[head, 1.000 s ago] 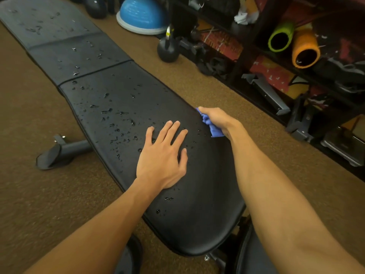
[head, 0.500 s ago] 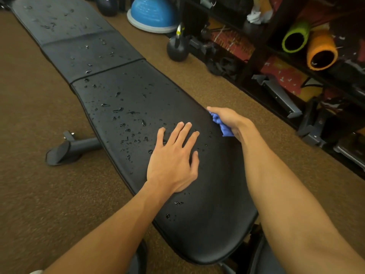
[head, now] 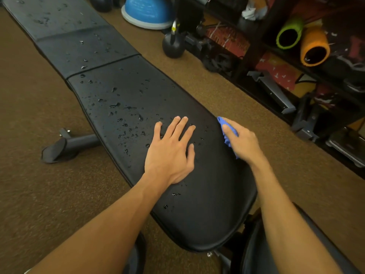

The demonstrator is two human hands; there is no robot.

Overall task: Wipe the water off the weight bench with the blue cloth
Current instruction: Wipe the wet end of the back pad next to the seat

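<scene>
A long black padded weight bench [head: 126,89] runs from the top left to the bottom centre, with water drops [head: 126,125] scattered over its pads. My left hand [head: 171,153] lies flat on the near pad, fingers straight and spread. At the pad's right edge my right hand [head: 244,142] grips a bunched blue cloth [head: 227,135] and holds it against the bench. Most of the cloth is hidden under that hand.
Brown carpet [head: 49,194] surrounds the bench. A bench foot [head: 67,145] sticks out to the left. Along the right stand a black kettlebell [head: 172,46], a blue balance dome [head: 146,12], and dark shelves with green [head: 289,33] and orange [head: 315,49] foam rollers.
My right hand with the cloth has slid a little nearer along the bench's right edge. The left hand stays flat on the pad. The view has shifted slightly.
</scene>
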